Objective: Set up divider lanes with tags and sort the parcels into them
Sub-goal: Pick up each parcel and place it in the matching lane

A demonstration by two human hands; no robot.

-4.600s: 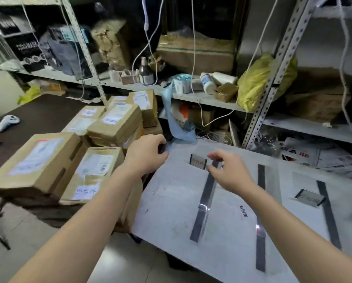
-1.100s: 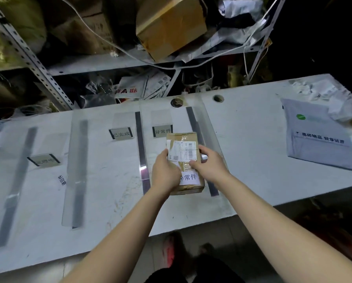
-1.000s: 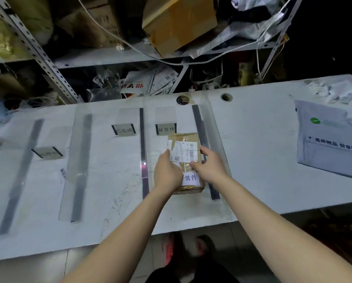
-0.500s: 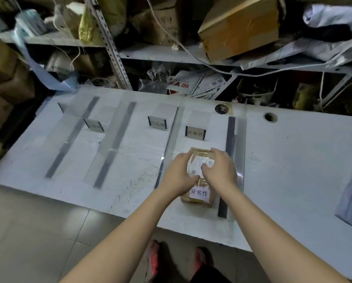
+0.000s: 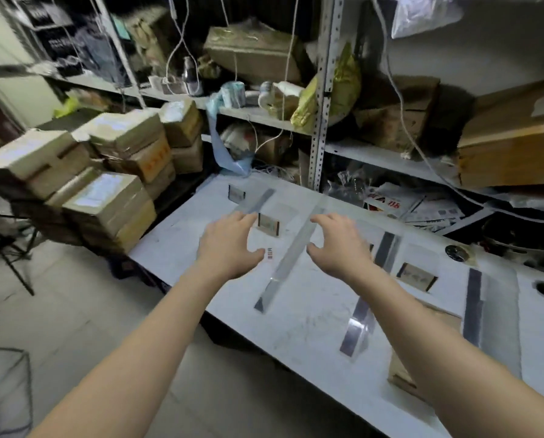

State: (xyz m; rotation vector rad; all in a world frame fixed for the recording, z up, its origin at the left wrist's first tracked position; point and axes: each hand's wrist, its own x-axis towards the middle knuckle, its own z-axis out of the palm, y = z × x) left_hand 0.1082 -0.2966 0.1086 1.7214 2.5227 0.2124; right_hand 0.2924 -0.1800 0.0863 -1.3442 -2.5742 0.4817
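Both of your hands are over the white table [image 5: 302, 330], empty, with fingers spread and relaxed. Your left hand [image 5: 229, 245] is at eleven o'clock in the view and your right hand [image 5: 337, 245] is at one o'clock. They are level with each other.

Between them on the table lies a clear divider strip [image 5: 291, 254], running from five o'clock to twelve. Just past your left fingertips stands a small framed tag [image 5: 268, 223]. A second tag [image 5: 236, 195] sits further off at eleven o'clock.

At four o'clock a sorted parcel [image 5: 400, 371] of brown cardboard lies between a nearer divider [image 5: 359, 324] and a right-hand divider [image 5: 472, 305]. Your right forearm hides most of it. A third tag [image 5: 416, 276] stands at the far end of that lane.

At nine to ten o'clock, off the table's left end, is a stack of unsorted parcels [image 5: 106, 191]. Cluttered metal shelving [image 5: 322, 99] fills twelve o'clock.
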